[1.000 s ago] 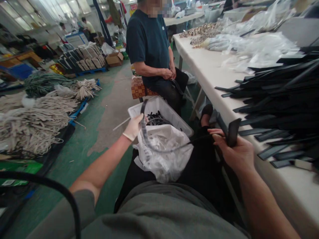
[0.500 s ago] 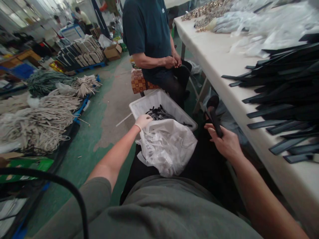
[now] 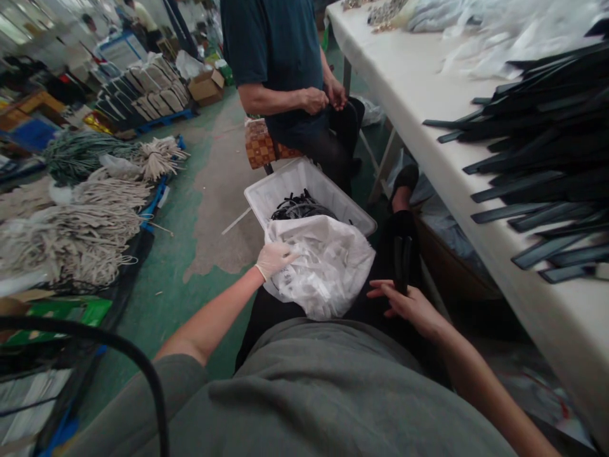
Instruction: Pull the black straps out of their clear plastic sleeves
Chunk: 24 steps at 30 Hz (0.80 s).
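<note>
A crumpled white plastic bag [image 3: 328, 266] lies on my lap and over the near edge of a white bin [image 3: 354, 219]. My left hand [image 3: 276, 259], in a pale glove, rests on the bag's left side; whether its fingers pinch anything is hidden. Black strips [image 3: 304, 206] lie in the bin beyond the bag. To the right of the bag, my right hand [image 3: 404, 304] holds a folded black strap [image 3: 402, 263] upright over my right leg, with some fingers stretched out to the left.
A person [image 3: 280, 70] sits beyond the bin, hands together. Along the right runs a white table [image 3: 394, 89] with black straps [image 3: 547, 152] overhanging its edge. Pale cord bundles [image 3: 90, 222] lie on the left.
My left hand has come back from the bin's edge onto the bag. My right hand has moved nearer my body and left, and the black strap now stands more upright. The view has shifted slightly.
</note>
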Available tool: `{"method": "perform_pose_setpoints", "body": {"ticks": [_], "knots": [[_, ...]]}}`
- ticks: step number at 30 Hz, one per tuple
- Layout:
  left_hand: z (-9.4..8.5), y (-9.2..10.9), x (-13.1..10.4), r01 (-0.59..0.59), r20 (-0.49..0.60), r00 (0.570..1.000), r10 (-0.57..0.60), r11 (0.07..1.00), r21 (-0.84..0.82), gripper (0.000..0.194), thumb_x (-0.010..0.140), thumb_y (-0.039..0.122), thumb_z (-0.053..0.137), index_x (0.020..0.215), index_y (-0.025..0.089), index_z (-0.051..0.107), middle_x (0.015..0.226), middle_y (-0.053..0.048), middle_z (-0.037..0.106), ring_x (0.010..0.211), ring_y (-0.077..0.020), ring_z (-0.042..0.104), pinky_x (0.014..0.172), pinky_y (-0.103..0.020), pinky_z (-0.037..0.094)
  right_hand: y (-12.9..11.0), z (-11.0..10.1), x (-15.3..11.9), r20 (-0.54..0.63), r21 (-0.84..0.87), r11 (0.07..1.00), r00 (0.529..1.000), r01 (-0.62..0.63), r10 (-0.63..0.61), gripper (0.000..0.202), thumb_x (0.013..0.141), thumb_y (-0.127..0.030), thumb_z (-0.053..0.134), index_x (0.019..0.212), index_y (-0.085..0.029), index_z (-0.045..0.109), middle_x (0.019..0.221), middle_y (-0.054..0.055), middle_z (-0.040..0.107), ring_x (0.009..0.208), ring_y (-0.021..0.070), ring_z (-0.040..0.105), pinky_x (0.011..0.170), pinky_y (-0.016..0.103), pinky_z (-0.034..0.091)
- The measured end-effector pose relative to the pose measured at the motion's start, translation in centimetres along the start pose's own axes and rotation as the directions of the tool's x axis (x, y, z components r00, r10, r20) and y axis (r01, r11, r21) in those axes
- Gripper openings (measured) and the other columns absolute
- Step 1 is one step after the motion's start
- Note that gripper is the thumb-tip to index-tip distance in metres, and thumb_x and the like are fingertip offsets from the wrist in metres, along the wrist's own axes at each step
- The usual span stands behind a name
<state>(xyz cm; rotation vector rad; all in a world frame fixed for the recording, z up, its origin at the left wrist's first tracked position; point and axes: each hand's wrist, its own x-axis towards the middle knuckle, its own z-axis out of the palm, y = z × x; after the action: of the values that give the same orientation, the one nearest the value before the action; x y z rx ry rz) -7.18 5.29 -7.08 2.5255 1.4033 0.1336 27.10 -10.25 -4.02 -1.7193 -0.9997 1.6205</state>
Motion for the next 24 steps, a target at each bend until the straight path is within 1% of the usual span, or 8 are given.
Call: {"method": "perform_pose_setpoints", "body": {"ticks": [2, 5, 8, 11, 13, 15, 19, 24], "knots": [[0.1, 2.8, -2.0, -0.054, -0.008, 0.999, 0.053, 0.996, -0.073, 0.044, 0.092, 0.047, 0.053, 0.062, 0.018, 0.067, 0.067, -0.007, 0.064, 0.072, -0.0195, 0.06, 0.072, -0.031, 0.038, 0.0, 0.8, 0.0, 0.025, 0.015, 1.0, 1.0, -0.02, 0.02, 0.046, 0.085, -0.05, 0.061, 0.113, -0.014, 0.07, 0.102, 0.013, 0.075, 0.061, 0.0139, 0.06, 0.055, 0.028, 0.057], [-0.1, 6.4, -5.3, -0.163, -0.024, 0.987, 0.162, 0.961, -0.223, 0.04, 0.09, 0.049, 0.057, 0.067, 0.019, 0.069, 0.07, -0.006, 0.066, 0.073, -0.0186, 0.059, 0.074, -0.031, 0.039, -0.5, 1.9, 0.5, 0.029, 0.013, 1.0, 1.0, 0.003, -0.004, 0.042, 0.086, -0.048, 0.061, 0.11, -0.015, 0.072, 0.105, 0.012, 0.074, 0.063, 0.0136, 0.06, 0.052, 0.025, 0.056], [0.0, 8.3, -8.4, -0.116, -0.024, 0.993, 0.117, 0.905, -0.409, 0.031, 0.092, 0.042, 0.056, 0.076, 0.02, 0.073, 0.077, -0.007, 0.069, 0.078, -0.0183, 0.061, 0.077, -0.029, 0.042, -1.3, 3.9, 2.1, 0.073, -0.151, 0.988, 0.997, 0.041, -0.031, 0.037, 0.089, -0.044, 0.058, 0.108, -0.016, 0.072, 0.108, 0.011, 0.073, 0.073, 0.0159, 0.065, 0.051, 0.022, 0.054], [0.5, 8.8, -10.6, 0.001, -0.002, 1.0, -0.002, 0.849, -0.529, 0.026, 0.091, 0.038, 0.057, 0.081, 0.021, 0.074, 0.084, -0.006, 0.072, 0.081, -0.0181, 0.064, 0.081, -0.029, 0.045, -2.3, 6.8, 4.7, 0.135, -0.349, 0.934, 0.991, 0.07, -0.024, 0.031, 0.085, -0.042, 0.065, 0.099, -0.016, 0.074, 0.085, 0.007, 0.074, 0.063, 0.0152, 0.064, 0.046, 0.021, 0.049], [0.8, 8.9, -11.5, 0.07, 0.027, 0.997, -0.066, 0.816, -0.574, 0.023, 0.09, 0.036, 0.058, 0.084, 0.022, 0.075, 0.087, -0.006, 0.073, 0.083, -0.0183, 0.065, 0.082, -0.029, 0.047, -2.8, 8.7, 6.3, 0.142, -0.412, 0.908, 0.99, 0.079, -0.022, 0.028, 0.078, -0.043, 0.073, 0.087, -0.017, 0.075, 0.064, 0.003, 0.068, 0.054, 0.0142, 0.061, 0.044, 0.02, 0.045], [1.0, 8.8, -11.8, 0.147, 0.061, 0.988, -0.14, 0.77, -0.621, 0.022, 0.09, 0.035, 0.058, 0.086, 0.021, 0.075, 0.09, -0.005, 0.074, 0.085, -0.0185, 0.066, 0.083, -0.028, 0.047, -3.0, 10.1, 7.6, 0.147, -0.461, 0.883, 0.989, 0.089, -0.023, 0.024, 0.072, -0.04, 0.079, 0.076, -0.018, 0.074, 0.054, 0.001, 0.062, 0.051, 0.0143, 0.06, 0.046, 0.021, 0.043], [0.9, 8.3, -11.1, 0.297, 0.15, 0.949, -0.278, 0.617, -0.729, 0.026, 0.088, 0.036, 0.056, 0.084, 0.019, 0.075, 0.089, -0.004, 0.075, 0.087, -0.0197, 0.067, 0.086, -0.029, 0.048, -2.7, 11.2, 8.7, 0.171, -0.492, 0.866, 0.985, 0.087, -0.002, 0.018, 0.071, -0.034, 0.079, 0.074, -0.018, 0.072, 0.059, 0.0, 0.065, 0.05, 0.0129, 0.059, 0.045, 0.02, 0.043], [1.7, 7.6, -9.7, 0.394, 0.246, 0.903, -0.353, 0.448, -0.803, 0.031, 0.085, 0.04, 0.055, 0.081, 0.017, 0.076, 0.085, -0.005, 0.075, 0.085, -0.0212, 0.067, 0.083, -0.03, 0.05, -1.9, 11.0, 8.7, 0.181, -0.496, 0.865, 0.983, 0.069, 0.025, 0.027, 0.074, -0.044, 0.077, 0.075, -0.018, 0.071, 0.058, -0.001, 0.064, 0.048, 0.0121, 0.057, 0.043, 0.02, 0.042]]}}
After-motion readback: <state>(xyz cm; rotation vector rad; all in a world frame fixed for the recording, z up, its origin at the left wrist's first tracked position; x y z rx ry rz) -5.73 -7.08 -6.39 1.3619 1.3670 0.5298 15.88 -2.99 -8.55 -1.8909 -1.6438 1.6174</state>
